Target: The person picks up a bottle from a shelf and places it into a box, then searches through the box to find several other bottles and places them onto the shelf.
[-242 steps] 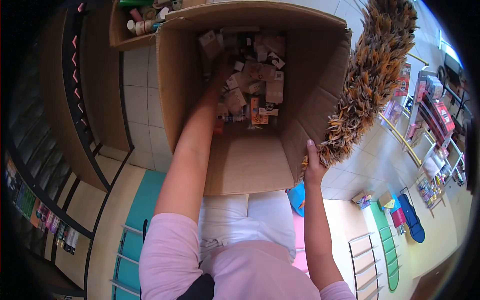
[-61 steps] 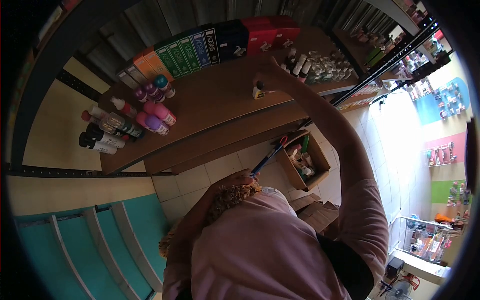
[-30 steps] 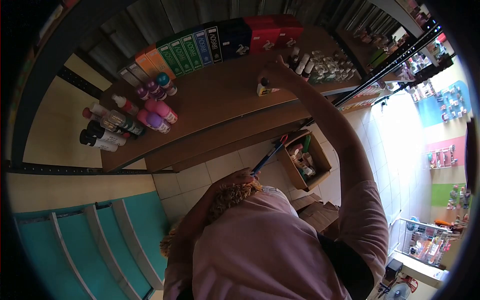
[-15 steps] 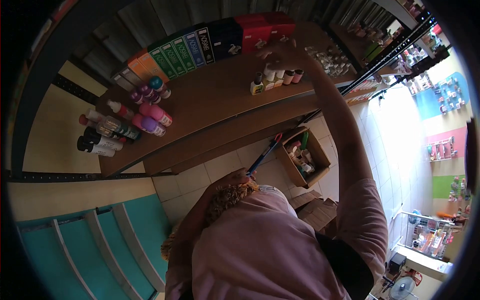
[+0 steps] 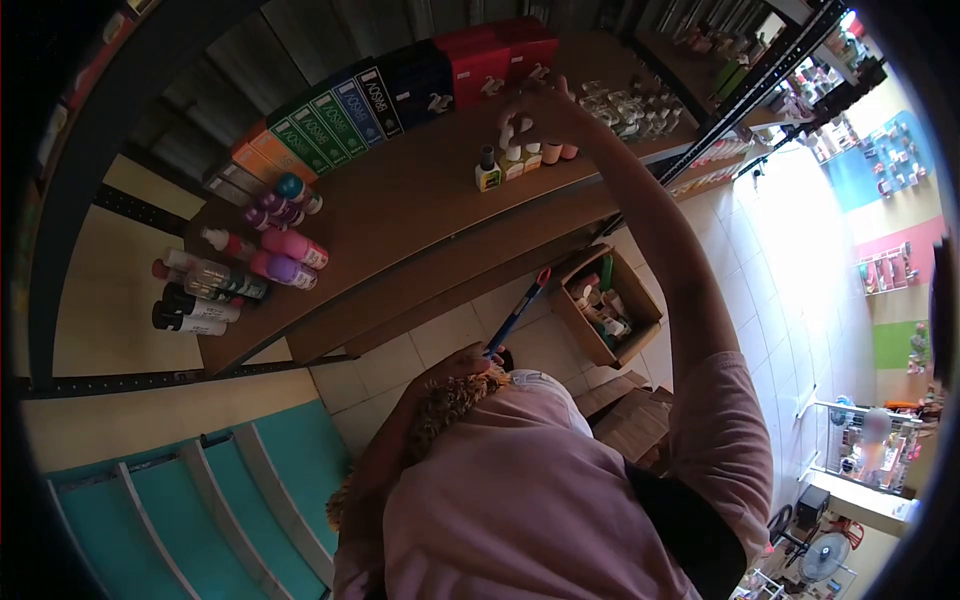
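Note:
My left hand (image 5: 462,366) is closed around the blue handle (image 5: 518,318) of a duster with a red tip; its shaggy tan head (image 5: 455,405) lies along my forearm, partly hidden by my body. My right hand (image 5: 545,112) reaches over the shelf with bent fingers at the top of a white-capped bottle (image 5: 514,160); dim light blurs the fingertips. Beside it stand a dark-capped bottle with a yellow-green label (image 5: 487,170) and small bottles with brownish-pink tops (image 5: 560,152).
Dark, red, green and orange boxes (image 5: 340,115) line the back of the brown shelf (image 5: 400,195). Pink and purple bottles (image 5: 290,255) stand at the left, clear glass bottles (image 5: 640,112) at the right. A carton of goods (image 5: 610,310) and flattened cardboard (image 5: 630,415) sit on the tiled floor.
The view has shifted slightly, so the shelf goods appear further left. My right hand stays over the same bottles, its fingers lower around the white caps. My left hand keeps the duster.

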Demonstrator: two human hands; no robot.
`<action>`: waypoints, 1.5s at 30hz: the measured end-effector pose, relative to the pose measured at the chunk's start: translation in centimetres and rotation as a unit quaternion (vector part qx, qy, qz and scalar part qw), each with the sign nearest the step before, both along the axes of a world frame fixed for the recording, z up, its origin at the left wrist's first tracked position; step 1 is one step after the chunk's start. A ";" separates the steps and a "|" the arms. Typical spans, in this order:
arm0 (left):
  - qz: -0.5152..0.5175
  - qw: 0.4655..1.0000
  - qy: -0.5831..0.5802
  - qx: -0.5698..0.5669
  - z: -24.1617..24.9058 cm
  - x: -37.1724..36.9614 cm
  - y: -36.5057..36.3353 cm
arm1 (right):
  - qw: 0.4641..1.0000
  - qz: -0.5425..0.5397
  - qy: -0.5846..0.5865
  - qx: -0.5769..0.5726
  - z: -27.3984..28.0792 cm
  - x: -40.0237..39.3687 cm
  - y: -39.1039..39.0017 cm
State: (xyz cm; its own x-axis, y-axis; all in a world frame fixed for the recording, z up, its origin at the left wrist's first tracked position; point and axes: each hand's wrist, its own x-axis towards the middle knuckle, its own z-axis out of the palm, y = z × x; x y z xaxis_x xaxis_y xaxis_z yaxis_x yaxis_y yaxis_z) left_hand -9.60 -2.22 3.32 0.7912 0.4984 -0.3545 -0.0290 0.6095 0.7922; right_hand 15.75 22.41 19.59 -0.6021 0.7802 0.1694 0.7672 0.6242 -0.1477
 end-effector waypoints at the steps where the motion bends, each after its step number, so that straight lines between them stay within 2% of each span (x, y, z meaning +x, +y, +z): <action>1: 0.001 1.000 0.005 0.000 0.0 0.0 -0.1 | 1.000 -0.001 -0.012 0.001 0.1 -0.2 -0.2; 3: 0.015 1.000 0.007 -0.019 0.4 -0.1 -0.3 | 0.999 -0.002 -0.035 0.004 0.3 -0.6 -0.5; 6: 0.043 0.998 0.019 -0.041 1.2 -0.2 -0.7 | 0.995 -0.024 0.009 -0.092 0.7 -1.9 -1.0; 9: 0.051 0.997 0.029 -0.046 0.9 -0.2 -0.9 | 1.000 0.018 0.004 -0.006 0.3 -3.1 -1.6; 12: 0.040 0.999 0.013 -0.029 0.5 -0.3 -0.6 | 0.993 0.054 -0.087 0.056 -0.1 -4.4 -1.7; 15: 0.052 0.998 0.011 -0.036 1.4 -0.2 -0.9 | 0.985 0.058 -0.157 0.048 -1.2 -5.1 -1.0; 18: 0.049 0.998 0.013 -0.032 1.5 -0.3 -0.8 | 0.982 0.096 -0.151 0.066 -2.3 -5.2 -0.4; 21: 0.044 0.999 0.009 -0.029 1.8 -0.3 -0.7 | 0.983 0.081 -0.165 0.012 -2.2 -5.5 -0.1; 28: 0.070 0.997 0.011 -0.024 1.2 -0.2 -1.0 | 0.986 0.093 -0.139 0.017 -2.1 -5.1 -0.1; 34: 0.062 0.995 -0.011 -0.078 0.9 -0.2 -1.0 | 0.986 0.090 -0.143 0.009 -1.9 -5.0 -0.3; 39: 0.063 0.996 -0.006 -0.060 0.5 -0.1 -1.0 | 0.987 0.094 -0.131 -0.006 -2.0 -4.9 -0.2; 42: 0.058 0.996 0.002 -0.070 1.6 -0.1 -1.0 | 0.985 0.136 -0.103 0.036 -3.0 -4.6 0.6; 45: 0.061 0.996 0.017 -0.065 1.9 0.0 -1.0 | 0.985 0.125 -0.114 0.042 -3.1 -4.7 0.6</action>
State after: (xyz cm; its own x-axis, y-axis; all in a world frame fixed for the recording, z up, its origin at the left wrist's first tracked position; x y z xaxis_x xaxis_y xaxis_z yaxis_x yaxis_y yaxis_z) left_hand -9.57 -3.24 5.26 0.7137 0.5381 -0.4484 -0.0839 0.7012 0.7080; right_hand 11.07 23.06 16.45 -0.8041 0.5910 0.0646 0.5944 0.8010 0.0716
